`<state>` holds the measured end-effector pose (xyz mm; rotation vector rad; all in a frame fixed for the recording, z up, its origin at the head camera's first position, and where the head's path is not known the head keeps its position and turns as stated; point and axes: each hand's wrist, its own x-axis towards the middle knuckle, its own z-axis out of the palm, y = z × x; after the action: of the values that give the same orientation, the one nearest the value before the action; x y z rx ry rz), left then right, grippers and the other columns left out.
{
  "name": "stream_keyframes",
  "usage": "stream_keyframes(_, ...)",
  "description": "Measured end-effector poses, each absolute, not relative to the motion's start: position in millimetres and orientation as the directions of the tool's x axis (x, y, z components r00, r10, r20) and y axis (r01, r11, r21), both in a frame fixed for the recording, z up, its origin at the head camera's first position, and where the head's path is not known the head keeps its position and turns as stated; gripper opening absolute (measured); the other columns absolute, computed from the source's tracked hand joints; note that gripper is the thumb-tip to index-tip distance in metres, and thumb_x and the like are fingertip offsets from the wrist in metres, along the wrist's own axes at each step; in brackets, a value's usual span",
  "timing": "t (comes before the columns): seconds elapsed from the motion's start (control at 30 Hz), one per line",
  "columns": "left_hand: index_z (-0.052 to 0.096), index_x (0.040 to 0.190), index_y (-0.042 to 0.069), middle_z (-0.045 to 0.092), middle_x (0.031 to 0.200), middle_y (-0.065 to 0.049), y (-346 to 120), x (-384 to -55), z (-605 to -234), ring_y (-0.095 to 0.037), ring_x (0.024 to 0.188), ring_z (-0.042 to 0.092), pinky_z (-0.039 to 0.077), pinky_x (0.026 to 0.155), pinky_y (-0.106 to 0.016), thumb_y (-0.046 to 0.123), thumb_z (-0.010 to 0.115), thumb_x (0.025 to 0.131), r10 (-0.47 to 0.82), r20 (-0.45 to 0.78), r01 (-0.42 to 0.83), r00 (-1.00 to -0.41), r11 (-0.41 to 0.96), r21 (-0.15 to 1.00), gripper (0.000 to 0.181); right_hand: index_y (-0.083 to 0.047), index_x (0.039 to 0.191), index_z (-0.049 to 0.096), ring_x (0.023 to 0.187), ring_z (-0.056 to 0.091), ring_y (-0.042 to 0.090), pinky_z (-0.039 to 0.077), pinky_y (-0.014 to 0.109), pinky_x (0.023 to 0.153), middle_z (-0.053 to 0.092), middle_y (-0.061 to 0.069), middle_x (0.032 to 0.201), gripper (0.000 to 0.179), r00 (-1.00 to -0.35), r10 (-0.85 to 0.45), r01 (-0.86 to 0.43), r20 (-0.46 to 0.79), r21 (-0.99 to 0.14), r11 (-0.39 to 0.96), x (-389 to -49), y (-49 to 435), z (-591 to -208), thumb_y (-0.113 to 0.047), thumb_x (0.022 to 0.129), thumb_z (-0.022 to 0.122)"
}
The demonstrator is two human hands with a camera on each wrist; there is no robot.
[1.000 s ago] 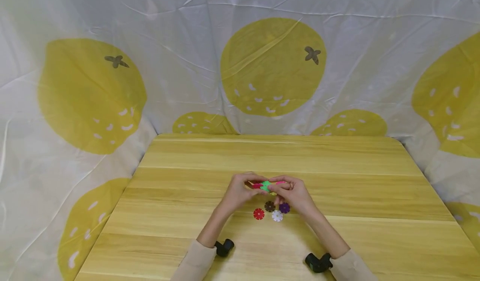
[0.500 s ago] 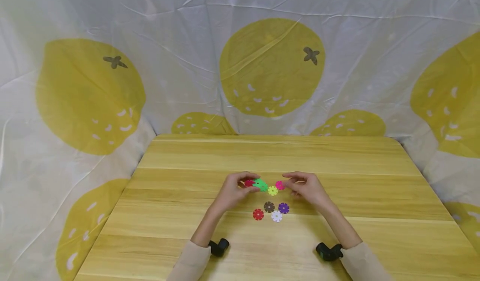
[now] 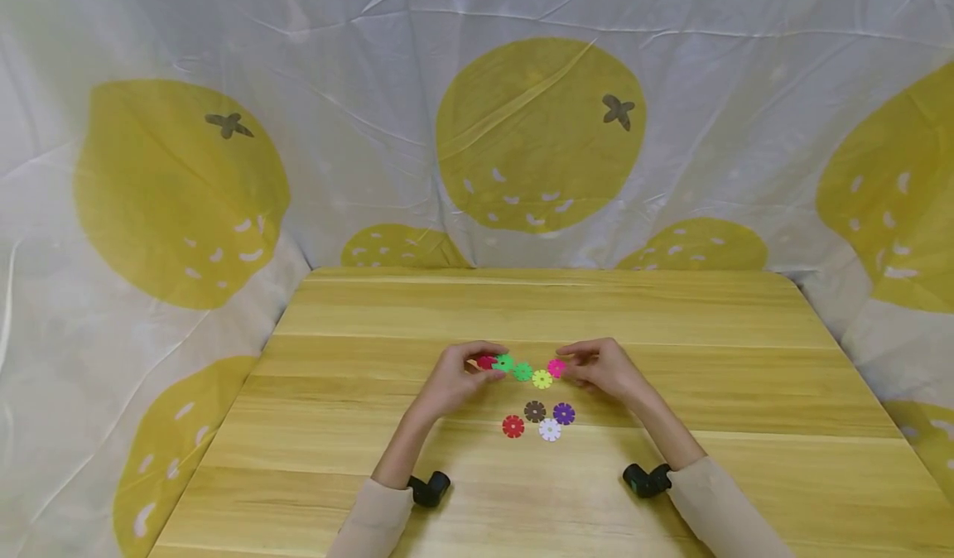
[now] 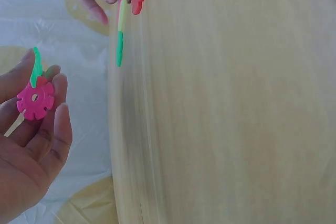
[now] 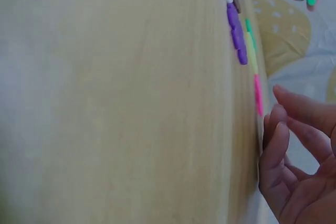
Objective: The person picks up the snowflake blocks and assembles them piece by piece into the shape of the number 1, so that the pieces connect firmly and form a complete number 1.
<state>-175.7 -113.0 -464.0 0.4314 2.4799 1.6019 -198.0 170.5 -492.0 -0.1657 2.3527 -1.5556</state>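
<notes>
My left hand (image 3: 455,380) pinches a small cluster of joined plastic snowflake discs above the table. In the left wrist view, a pink disc (image 4: 35,99) faces the camera, with a green disc (image 4: 36,66) standing edge-on over it and a bit of red (image 4: 41,81) between. Fingers hide part of the cluster. The right hand (image 3: 607,369) holds nothing; its fingers are loosely bent beside a loose pink disc (image 3: 556,367). Left of that pink disc lie a yellow disc (image 3: 542,379) and another green disc (image 3: 523,372).
Nearer me on the wooden table (image 3: 671,310) lie a brown disc (image 3: 534,411), a purple disc (image 3: 563,413), a white disc (image 3: 550,430) and a red disc (image 3: 513,426). A lemon-print curtain (image 3: 358,111) hangs behind the table. Each wrist wears a black camera (image 3: 430,488).
The hands were together at the cluster; the right hand has let go and drawn right. The left hand has carried the cluster left, uncovering the loose green and pink discs.
</notes>
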Motion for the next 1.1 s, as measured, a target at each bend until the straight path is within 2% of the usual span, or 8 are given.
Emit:
stream_keyframes(0.13, 0.076, 0.119, 0.008, 0.075, 0.113, -0.013, -116, -176, -463, -0.016, 0.086, 0.067, 0.057, 0.070, -0.023, 0.005, 0.078, 0.091, 0.328, 0.022, 0.148, -0.944, 0.363, 0.920, 0.029, 0.003, 0.125, 0.071, 0.062, 0.061, 0.014, 0.049, 0.021, 0.051, 0.071, 0.014, 0.087, 0.035, -0.941, -0.256, 0.109, -0.223, -0.913, 0.394, -202, 168, -494, -0.002, 0.091, 0.076)
stream_keyframes(0.23, 0.076, 0.120, 0.006, 0.075, 0.115, -0.015, -118, -177, -463, -0.026, 0.084, 0.069, 0.060, 0.070, -0.030, 0.004, 0.079, 0.090, 0.325, 0.009, 0.128, -0.946, 0.346, 0.930, 0.030, 0.003, 0.123, 0.072, 0.060, 0.061, 0.014, 0.049, 0.020, 0.050, 0.070, 0.012, 0.082, 0.034, -0.940, -0.247, 0.124, -0.234, -0.912, 0.391, -203, 167, -495, -0.001, 0.090, 0.078)
stream_keyframes(0.37, 0.074, 0.122, 0.001, 0.075, 0.117, -0.016, -120, -177, -465, -0.040, 0.083, 0.070, 0.061, 0.069, -0.042, 0.003, 0.078, 0.090, 0.326, 0.002, 0.115, -0.945, 0.329, 0.937, 0.032, 0.002, 0.118, 0.076, 0.055, 0.057, 0.012, 0.047, 0.019, 0.048, 0.067, 0.008, 0.075, 0.033, -0.948, -0.241, 0.088, -0.208, -0.899, 0.430, -204, 164, -496, -0.003, 0.086, 0.082)
stream_keyframes(0.5, 0.075, 0.121, 0.004, 0.075, 0.116, -0.014, -121, -178, -465, -0.042, 0.084, 0.070, 0.061, 0.071, -0.047, 0.004, 0.078, 0.090, 0.326, -0.012, 0.099, -0.945, 0.322, 0.942, 0.031, 0.001, 0.107, 0.078, 0.055, 0.051, 0.010, 0.044, 0.019, 0.048, 0.063, 0.004, 0.073, 0.028, -0.959, -0.227, 0.038, -0.169, -0.873, 0.487, -204, 161, -497, -0.005, 0.081, 0.087)
stream_keyframes(0.6, 0.077, 0.117, 0.007, 0.076, 0.117, -0.013, -121, -178, -464, -0.033, 0.084, 0.071, 0.061, 0.072, -0.044, 0.003, 0.079, 0.089, 0.327, -0.010, 0.103, -0.945, 0.324, 0.940, 0.028, -0.002, 0.101, 0.076, 0.063, 0.052, 0.011, 0.044, 0.019, 0.052, 0.062, 0.003, 0.077, 0.024, -0.964, -0.211, 0.027, -0.160, -0.852, 0.522, -203, 160, -496, -0.005, 0.080, 0.088)
stream_keyframes(0.7, 0.078, 0.114, 0.006, 0.077, 0.116, -0.013, -120, -178, -464, -0.026, 0.077, 0.067, 0.057, 0.063, -0.032, 0.003, 0.080, 0.088, 0.335, -0.003, 0.111, -0.942, 0.320, 0.941, 0.025, -0.001, 0.099, 0.072, 0.070, 0.054, 0.013, 0.046, 0.020, 0.056, 0.063, 0.006, 0.084, 0.025, -0.962, -0.221, 0.017, -0.160, -0.844, 0.536, -199, 160, -495, -0.004, 0.080, 0.088)
stream_keyframes(0.83, 0.079, 0.113, 0.007, 0.077, 0.116, -0.014, -119, -177, -464, -0.030, 0.070, 0.059, 0.044, 0.056, -0.019, 0.004, 0.081, 0.087, 0.331, -0.013, 0.094, -0.944, 0.305, 0.948, 0.025, 0.001, 0.101, 0.066, 0.070, 0.058, 0.016, 0.052, 0.022, 0.057, 0.064, 0.010, 0.088, 0.026, -0.959, -0.240, 0.000, -0.149, -0.849, 0.528, -193, 161, -492, 0.001, 0.082, 0.084)
stream_keyframes(1.1, 0.079, 0.111, 0.006, 0.078, 0.111, -0.015, -115, -174, -463, -0.023, 0.067, 0.051, 0.039, 0.054, -0.017, 0.008, 0.082, 0.087, 0.315, -0.031, 0.062, -0.948, 0.282, 0.957, 0.024, 0.009, 0.112, 0.061, 0.079, 0.074, 0.026, 0.065, 0.034, 0.071, 0.070, 0.022, 0.095, 0.020, -0.939, -0.318, 0.025, -0.133, -0.946, 0.324, -185, 164, -491, 0.006, 0.094, 0.069)
